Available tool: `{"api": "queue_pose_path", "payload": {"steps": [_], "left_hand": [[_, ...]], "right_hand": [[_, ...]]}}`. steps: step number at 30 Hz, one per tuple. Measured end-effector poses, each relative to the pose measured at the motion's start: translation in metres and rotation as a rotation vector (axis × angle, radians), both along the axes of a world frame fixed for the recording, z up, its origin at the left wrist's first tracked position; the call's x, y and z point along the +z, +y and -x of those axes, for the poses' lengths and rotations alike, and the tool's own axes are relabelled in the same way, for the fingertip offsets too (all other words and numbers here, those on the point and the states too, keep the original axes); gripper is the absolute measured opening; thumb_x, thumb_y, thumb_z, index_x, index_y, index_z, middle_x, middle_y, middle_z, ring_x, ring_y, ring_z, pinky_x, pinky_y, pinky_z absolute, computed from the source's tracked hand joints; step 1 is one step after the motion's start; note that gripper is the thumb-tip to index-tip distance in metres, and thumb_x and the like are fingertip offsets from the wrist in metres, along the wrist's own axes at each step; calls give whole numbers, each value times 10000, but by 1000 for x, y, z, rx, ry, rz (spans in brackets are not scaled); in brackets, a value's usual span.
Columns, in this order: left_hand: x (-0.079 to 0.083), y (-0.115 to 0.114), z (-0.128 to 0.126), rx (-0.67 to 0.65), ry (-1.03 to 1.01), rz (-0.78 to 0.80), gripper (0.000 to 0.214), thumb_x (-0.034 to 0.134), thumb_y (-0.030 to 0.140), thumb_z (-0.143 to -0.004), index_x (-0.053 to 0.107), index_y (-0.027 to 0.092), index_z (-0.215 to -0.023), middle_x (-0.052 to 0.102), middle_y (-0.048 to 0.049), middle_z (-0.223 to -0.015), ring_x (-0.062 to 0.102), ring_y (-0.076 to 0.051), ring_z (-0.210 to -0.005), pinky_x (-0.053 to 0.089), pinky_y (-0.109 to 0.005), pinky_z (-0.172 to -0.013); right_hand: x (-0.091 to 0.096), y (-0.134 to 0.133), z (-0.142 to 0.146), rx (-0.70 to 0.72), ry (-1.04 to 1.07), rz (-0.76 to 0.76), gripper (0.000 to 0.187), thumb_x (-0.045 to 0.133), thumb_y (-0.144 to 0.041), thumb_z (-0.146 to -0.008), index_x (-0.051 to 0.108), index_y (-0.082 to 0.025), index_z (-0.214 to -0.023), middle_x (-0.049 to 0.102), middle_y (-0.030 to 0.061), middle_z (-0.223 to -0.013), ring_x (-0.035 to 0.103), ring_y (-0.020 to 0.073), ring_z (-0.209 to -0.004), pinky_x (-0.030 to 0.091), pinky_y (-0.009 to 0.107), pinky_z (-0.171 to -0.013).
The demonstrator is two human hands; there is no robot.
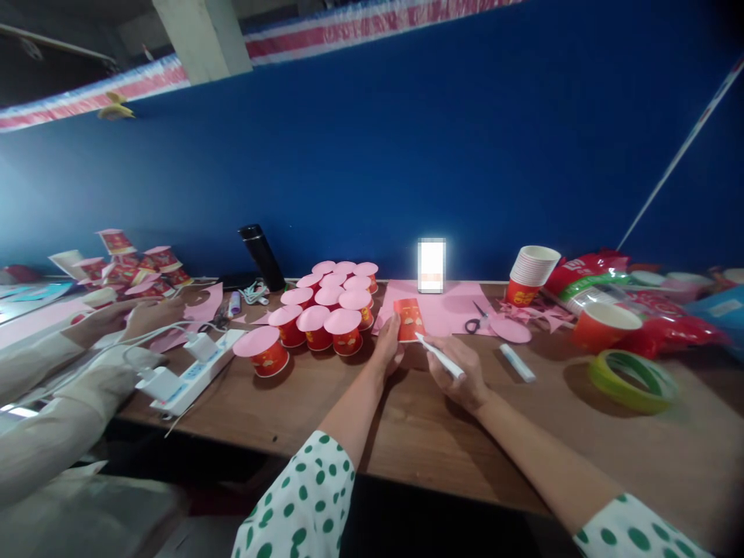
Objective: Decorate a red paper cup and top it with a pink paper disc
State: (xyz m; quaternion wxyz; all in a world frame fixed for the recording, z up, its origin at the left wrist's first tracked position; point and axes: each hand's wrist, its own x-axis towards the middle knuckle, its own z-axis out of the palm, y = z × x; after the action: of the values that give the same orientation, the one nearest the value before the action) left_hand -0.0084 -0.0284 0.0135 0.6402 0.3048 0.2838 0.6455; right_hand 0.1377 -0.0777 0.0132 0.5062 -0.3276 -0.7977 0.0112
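My left hand (388, 346) holds a red paper cup (410, 319) steady on the pink sheet of paper (442, 306), fingers pressed against its side. My right hand (460, 373) grips a white pen (440, 356), its tip touching the base of that cup. Just left of them stand several upturned red cups with pink paper discs on top (325, 310).
A co-worker's sleeved arms (70, 364) work at the left by a white power strip (189, 372). Scissors (477, 319), a white glue stick (517, 363), a stack of paper cups (530, 275), a green tape roll (631, 380), a lit phone (431, 265) and a black flask (263, 256) lie around.
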Motion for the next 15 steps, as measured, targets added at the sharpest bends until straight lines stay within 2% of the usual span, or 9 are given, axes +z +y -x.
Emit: {"api": "queue_pose_path", "payload": {"steps": [3,7,15], "left_hand": [[-2,1,0,-4,-7,-16,371,649,477,-747,616,137,-891,682,-58,-799,660,-158,-711,523,-293,-747],[-5,2,1,-18,8,-14,396,639,492,-749,616,142,-931,690,-74,-836,668,-179,-800,508,-311,-812],[-7,4,1,-11,-8,18,327,596,442,-804,625,135,-912,691,-94,-839,666,-209,-881,500,-341,-860]], "right_hand": [[-2,1,-1,31,12,-28,258,506,-204,-830,602,-190,-1069,680,88,-943,638,191,-845,516,331,-778],[-3,2,-1,46,10,-37,275,522,-165,-819,588,-196,-1085,677,86,-943,633,197,-848,513,341,-775],[1,1,1,39,23,-81,269,526,-155,-817,590,-197,-1075,676,90,-954,633,197,-838,515,343,-766]]}}
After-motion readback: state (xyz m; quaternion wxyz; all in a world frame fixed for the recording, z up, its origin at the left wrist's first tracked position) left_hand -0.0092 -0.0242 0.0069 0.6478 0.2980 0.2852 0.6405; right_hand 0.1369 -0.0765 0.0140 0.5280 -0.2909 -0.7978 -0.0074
